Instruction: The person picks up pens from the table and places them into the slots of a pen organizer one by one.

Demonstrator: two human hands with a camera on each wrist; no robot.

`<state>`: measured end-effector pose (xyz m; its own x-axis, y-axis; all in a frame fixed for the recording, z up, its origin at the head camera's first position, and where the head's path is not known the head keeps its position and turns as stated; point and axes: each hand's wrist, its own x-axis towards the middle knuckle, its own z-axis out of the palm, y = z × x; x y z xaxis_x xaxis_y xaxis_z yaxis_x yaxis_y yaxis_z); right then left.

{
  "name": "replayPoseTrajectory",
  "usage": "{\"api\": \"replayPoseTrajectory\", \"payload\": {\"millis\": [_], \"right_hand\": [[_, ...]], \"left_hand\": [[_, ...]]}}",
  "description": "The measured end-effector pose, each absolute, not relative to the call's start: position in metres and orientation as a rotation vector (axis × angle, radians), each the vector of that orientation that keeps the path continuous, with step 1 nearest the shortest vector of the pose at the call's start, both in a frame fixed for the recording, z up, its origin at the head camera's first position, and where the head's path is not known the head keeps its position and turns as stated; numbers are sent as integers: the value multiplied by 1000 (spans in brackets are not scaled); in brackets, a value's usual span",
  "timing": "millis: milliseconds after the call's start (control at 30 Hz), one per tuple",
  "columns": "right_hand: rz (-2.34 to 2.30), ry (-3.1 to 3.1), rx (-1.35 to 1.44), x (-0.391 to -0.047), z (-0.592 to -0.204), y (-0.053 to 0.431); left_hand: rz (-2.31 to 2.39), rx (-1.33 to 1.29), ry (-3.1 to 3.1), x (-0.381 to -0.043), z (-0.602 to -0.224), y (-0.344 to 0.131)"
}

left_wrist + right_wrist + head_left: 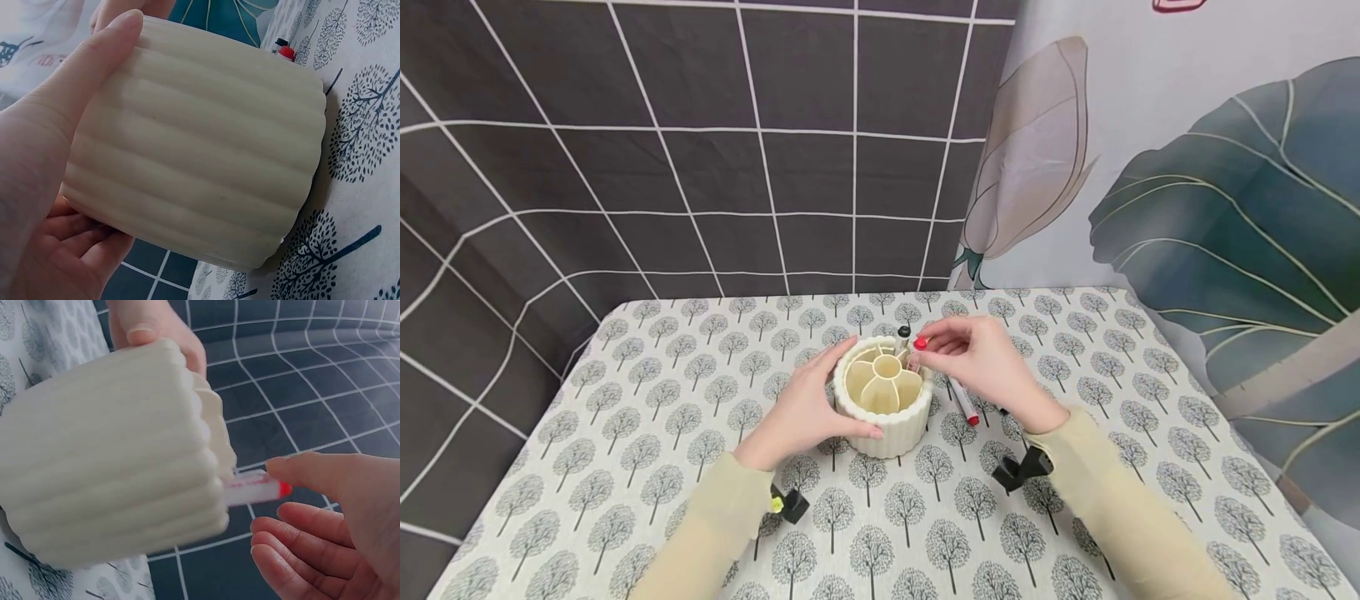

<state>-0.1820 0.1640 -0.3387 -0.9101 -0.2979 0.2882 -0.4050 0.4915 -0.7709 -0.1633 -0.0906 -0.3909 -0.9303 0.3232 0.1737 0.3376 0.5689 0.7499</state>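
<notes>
A cream pen holder [891,429] with a ribbed wall and a petal-shaped divider stands upright on the table. My left hand [808,408] grips its left side, thumb along the near wall and fingers round the far side. In the right wrist view a clear-bodied marker with a red end [256,487] sticks out of a compartment at the rim. My right hand [973,358] is beside it, thumb tip at the marker's end and the other fingers spread apart below. Behind it a marker with a black end [903,335] also stands in the holder.
To the right of the holder a white marker with a red cap [964,402] lies on the tree-print tablecloth [940,525]. A dark grid curtain [700,167] hangs behind the table, and a floral curtain [1150,208] at the right.
</notes>
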Motion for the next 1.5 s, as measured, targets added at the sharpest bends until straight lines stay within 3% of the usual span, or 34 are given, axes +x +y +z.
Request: {"api": "replayPoseTrajectory", "payload": {"millis": [367, 833, 1500], "right_hand": [[1334, -2612, 443, -182, -338, 207], [1102, -2821, 270, -178, -388, 254], [1082, -2936, 198, -166, -422, 257]], "left_hand": [[-1266, -551, -2789, -159, -389, -93], [-1367, -622, -2717, -147, -392, -104], [-1306, -541, -2711, -150, -387, -89]]}}
